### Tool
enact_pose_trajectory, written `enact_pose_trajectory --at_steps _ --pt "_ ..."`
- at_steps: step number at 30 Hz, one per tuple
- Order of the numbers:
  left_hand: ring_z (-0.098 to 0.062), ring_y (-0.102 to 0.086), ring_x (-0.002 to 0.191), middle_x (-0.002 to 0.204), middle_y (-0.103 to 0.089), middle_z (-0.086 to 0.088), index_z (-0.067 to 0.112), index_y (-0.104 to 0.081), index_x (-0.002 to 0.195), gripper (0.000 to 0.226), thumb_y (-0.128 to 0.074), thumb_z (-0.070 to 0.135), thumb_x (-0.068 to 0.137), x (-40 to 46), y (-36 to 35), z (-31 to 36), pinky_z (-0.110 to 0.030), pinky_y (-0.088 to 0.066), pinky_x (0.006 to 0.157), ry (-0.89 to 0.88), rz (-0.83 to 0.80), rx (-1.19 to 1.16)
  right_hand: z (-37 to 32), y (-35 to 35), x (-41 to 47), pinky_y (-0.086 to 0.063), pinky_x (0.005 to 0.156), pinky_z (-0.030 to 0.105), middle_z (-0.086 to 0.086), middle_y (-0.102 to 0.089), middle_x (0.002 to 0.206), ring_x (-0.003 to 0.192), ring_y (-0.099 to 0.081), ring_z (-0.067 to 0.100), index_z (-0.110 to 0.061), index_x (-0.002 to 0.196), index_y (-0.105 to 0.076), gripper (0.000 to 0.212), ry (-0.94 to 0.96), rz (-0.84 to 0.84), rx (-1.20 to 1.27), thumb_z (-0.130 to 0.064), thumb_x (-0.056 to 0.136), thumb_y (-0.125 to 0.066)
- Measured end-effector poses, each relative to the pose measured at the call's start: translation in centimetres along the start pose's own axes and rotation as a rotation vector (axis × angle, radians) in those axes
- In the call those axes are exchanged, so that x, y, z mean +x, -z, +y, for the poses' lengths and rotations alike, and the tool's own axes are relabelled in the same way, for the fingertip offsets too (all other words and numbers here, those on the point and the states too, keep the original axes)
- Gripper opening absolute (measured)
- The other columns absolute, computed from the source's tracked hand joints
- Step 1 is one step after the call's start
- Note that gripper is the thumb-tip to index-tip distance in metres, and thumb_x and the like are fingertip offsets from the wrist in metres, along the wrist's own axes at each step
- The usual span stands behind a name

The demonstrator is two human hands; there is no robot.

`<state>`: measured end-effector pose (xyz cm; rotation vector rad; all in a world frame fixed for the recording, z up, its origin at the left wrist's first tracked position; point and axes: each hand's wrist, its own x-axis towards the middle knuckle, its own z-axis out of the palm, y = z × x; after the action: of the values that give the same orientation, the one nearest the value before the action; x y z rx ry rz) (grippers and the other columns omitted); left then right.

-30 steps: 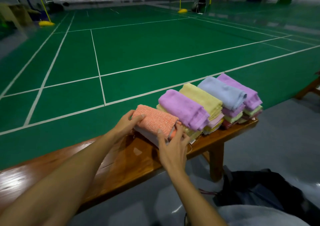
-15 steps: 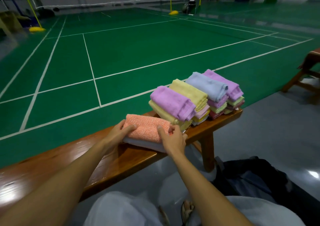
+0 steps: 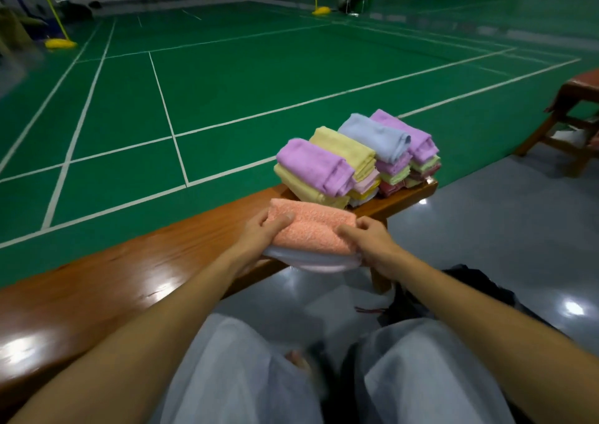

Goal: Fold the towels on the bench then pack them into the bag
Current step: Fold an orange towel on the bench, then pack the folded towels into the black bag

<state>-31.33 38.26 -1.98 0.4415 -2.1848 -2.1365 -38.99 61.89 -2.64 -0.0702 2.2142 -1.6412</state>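
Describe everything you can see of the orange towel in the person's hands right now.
The orange towel is a folded, nubby terry-like cloth, salmon-orange, lying flat on top of a pale white folded towel. The left hand grips its left end, thumb on top; the right hand grips its right end. The pair juts past the near edge of the wooden bench, just in front of the stacked towels.

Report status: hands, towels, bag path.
Both hands, left and right, grip orange towel with white towel beneath, at bench edge. Bag lower right; nothing between.
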Motion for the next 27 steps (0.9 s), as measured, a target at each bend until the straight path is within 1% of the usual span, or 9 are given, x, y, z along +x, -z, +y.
enact_pose_trajectory --at_steps 2,4,7,9,12,15,21,25,27 --pt "-0.016 -0.074 0.1 0.111 -0.077 0.002 0.021 -0.07 0.12 0.033 -0.077 0.037 0.092 -0.2 -3.3 0.0 -0.033 -0.061 0.084 -0.022 -0.031 0.054 1.7 3.4 -0.6 -0.041 0.05 0.026 0.004 -0.053 0.075 0.064 -0.052 0.017 -0.014 0.089 -0.052 0.033 0.012 0.034 0.0 -0.032 0.088 -0.081" --pt "-0.009 -0.073 0.096 0.108 -0.077 0.006 0.021 -0.07 0.12 0.03 -0.076 0.035 0.094 0.1 -7.3 -0.9 -0.026 -0.059 0.079 -0.014 -0.08 0.074 4.2 6.9 -1.1 -0.042 0.058 0.032 0.006 -0.052 0.077 0.069 -0.052 0.019 -0.014 0.089 -0.053 0.032 0.004 0.067 0.005 -0.03 0.088 -0.08" --pt "-0.011 -0.067 0.113 0.124 -0.068 0.012 0.031 -0.063 0.129 0.043 -0.075 0.048 0.091 1.4 -14.2 -4.1 -0.033 -0.057 0.093 0.036 -0.192 0.136 9.8 12.6 -1.5 -0.04 0.049 0.025 0.002 -0.05 0.07 0.055 -0.05 0.012 -0.016 0.083 -0.053 0.027 -0.061 0.118 0.036 -0.026 0.09 -0.078" --pt "-0.008 -0.062 0.115 0.122 -0.063 0.017 0.036 -0.059 0.127 0.039 -0.074 0.048 0.092 2.5 -19.3 -7.0 -0.034 -0.055 0.099 0.067 -0.242 0.16 14.0 16.4 -1.4 -0.034 0.04 0.018 0.0 -0.048 0.066 0.043 -0.045 0.004 -0.015 0.083 -0.055 0.024 -0.098 0.178 0.033 -0.021 0.091 -0.077" --pt "-0.01 -0.065 0.11 0.116 -0.067 0.013 0.034 -0.064 0.113 0.027 -0.076 0.046 0.091 4.9 -26.9 -11.6 -0.036 -0.056 0.099 0.115 -0.277 0.188 20.6 21.3 -0.7 -0.038 0.049 0.023 0.002 -0.054 0.073 0.058 -0.051 0.01 -0.013 0.09 -0.061 0.019 -0.163 0.255 0.055 -0.022 0.091 -0.077" --pt "-0.01 -0.07 0.099 0.112 -0.074 0.002 0.018 -0.07 0.115 0.033 -0.081 0.036 0.089 7.8 -33.0 -16.4 -0.029 -0.058 0.088 0.162 -0.31 0.209 27.2 24.8 0.4 -0.04 0.057 0.028 0.003 -0.057 0.078 0.067 -0.053 0.016 -0.017 0.086 -0.059 0.018 -0.253 0.337 0.121 -0.022 0.092 -0.076" --pt "-0.001 -0.066 0.078 0.094 -0.071 0.0 0.008 -0.069 0.106 0.027 -0.081 0.027 0.091 12.3 -42.1 -26.6 -0.015 -0.053 0.07 0.241 -0.437 0.324 40.1 28.4 2.4 -0.042 0.069 0.039 0.004 -0.058 0.085 0.08 -0.057 0.023 -0.017 0.09 -0.06 0.026 -0.406 0.436 0.198 -0.034 0.081 -0.078" --pt "-0.012 -0.069 0.092 0.11 -0.074 -0.009 0.009 -0.071 0.108 0.032 -0.083 0.03 0.087 13.4 -45.9 -33.5 -0.033 -0.058 0.087 0.351 -0.506 0.315 47.4 30.5 3.9 -0.047 0.073 0.034 0.005 -0.063 0.093 0.084 -0.06 0.02 -0.013 0.094 -0.063 0.016 -0.482 0.451 0.185 -0.022 0.09 -0.076" --pt "-0.013 -0.067 0.09 0.108 -0.074 -0.011 0.005 -0.069 0.108 0.039 -0.081 0.032 0.083 13.3 -47.7 -36.3 -0.032 -0.056 0.083 0.376 -0.515 0.315 49.8 31.8 4.7 -0.047 0.071 0.03 0.005 -0.065 0.098 0.084 -0.061 0.016 -0.012 0.099 -0.064 0.017 -0.511 0.425 0.138 -0.021 0.09 -0.076"
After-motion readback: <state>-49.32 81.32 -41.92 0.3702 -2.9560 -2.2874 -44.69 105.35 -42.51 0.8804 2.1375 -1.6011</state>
